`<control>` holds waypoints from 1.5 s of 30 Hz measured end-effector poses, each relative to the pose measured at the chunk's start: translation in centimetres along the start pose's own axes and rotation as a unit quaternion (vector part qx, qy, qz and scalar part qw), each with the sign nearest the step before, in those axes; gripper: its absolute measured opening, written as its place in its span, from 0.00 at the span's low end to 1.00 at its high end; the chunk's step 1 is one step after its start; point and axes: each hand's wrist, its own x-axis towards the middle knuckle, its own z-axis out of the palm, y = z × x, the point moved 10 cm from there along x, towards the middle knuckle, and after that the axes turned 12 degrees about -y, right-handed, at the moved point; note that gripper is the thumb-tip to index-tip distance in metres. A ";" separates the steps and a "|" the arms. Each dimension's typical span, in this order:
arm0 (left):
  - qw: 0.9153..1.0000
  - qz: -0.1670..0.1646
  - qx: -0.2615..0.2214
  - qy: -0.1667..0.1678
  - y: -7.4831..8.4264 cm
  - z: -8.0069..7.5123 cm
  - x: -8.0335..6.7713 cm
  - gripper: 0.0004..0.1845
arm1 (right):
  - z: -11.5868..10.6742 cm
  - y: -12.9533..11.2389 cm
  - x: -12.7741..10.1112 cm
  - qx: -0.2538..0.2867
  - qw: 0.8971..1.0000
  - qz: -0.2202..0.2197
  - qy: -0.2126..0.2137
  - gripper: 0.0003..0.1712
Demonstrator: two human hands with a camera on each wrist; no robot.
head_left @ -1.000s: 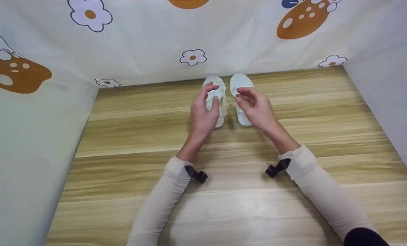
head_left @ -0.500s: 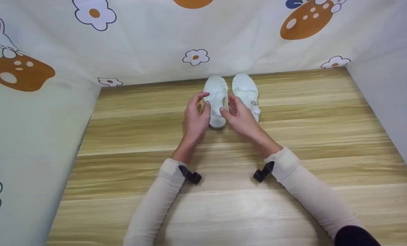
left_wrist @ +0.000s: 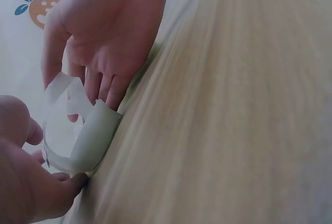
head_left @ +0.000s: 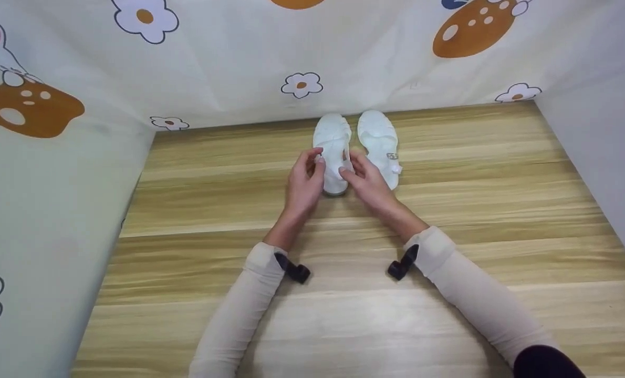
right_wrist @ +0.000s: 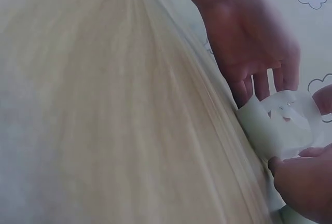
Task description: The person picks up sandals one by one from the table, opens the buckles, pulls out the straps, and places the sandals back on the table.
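Two pale white sandals stand side by side on the floor, toes toward the wall. Both hands work at the ankle strap of the left sandal (head_left: 333,128). My left hand (head_left: 304,184) pinches near its outer side with thumb and index finger, where a small buckle (left_wrist: 45,156) shows in the left wrist view. From the inner side my right hand (head_left: 371,181) holds the strap, thumb over it and fingers beyond. Both wrist views show the strap standing as a loop above the heel (right_wrist: 262,130). The right sandal (head_left: 376,125) is partly hidden behind the right hand.
A pale printed fabric wall (head_left: 228,68) rises right behind the sandal toes. Similar walls close off the left and right sides. Wood-patterned flooring (head_left: 212,184) spreads around the sandals. Black camera mounts (head_left: 298,273) stick out from both sleeve cuffs.
My right hand has moved left, from over the right sandal to the left sandal's inner side. My left hand has shifted slightly toward the heel, uncovering the left sandal's toe.
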 end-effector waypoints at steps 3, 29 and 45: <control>1.000 0.004 -0.011 0.005 0.0 -0.1 0.1 0.19 | 0.0 0.1 0.1 0.015 1.000 0.005 -0.005 0.38; 0.998 0.054 -0.028 0.022 2.1 0.1 -3.3 0.15 | -0.5 -1.5 -3.8 0.072 0.993 -0.064 -0.071 0.40; 0.997 0.067 0.025 -0.003 2.4 1.1 -7.3 0.13 | -0.3 -0.7 -8.0 0.020 0.989 -0.047 -0.142 0.38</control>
